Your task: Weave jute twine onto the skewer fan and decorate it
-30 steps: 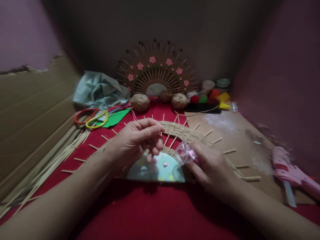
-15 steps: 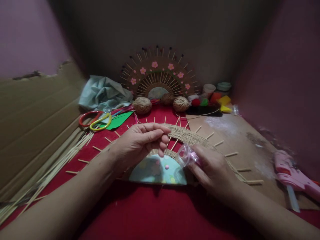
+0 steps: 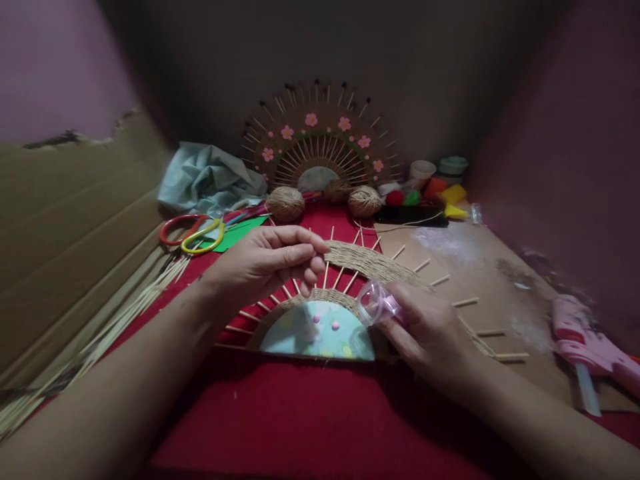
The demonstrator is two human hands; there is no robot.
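My left hand (image 3: 287,260) hovers over the fan-shaped piece, thumb and fingers closed in a pinch. Whatever may be between its fingertips is too small to make out. My right hand (image 3: 425,327) grips a clear plastic wrapper with something pink in it (image 3: 383,305), at the right of the fan's centre. Beneath both hands lies the fan of thin sticks woven with twine (image 3: 373,261). At its base is a light blue patterned half-circle (image 3: 295,337), bearing two small pink dots (image 3: 335,325). Part of the fan's left side is hidden by my left hand and forearm.
Behind stands a finished fan with pink flowers (image 3: 311,120), near twine balls (image 3: 286,203). Scissors (image 3: 203,237), thin sticks (image 3: 145,300) and crumpled cloth (image 3: 207,180) lie left. A pink glue gun (image 3: 583,340) rests on cardboard (image 3: 500,267) at right.
My left hand has moved a little left and up, still pinched. Two pink dots now show plainly on the blue half-circle, where one stood out before. My right hand keeps its hold.
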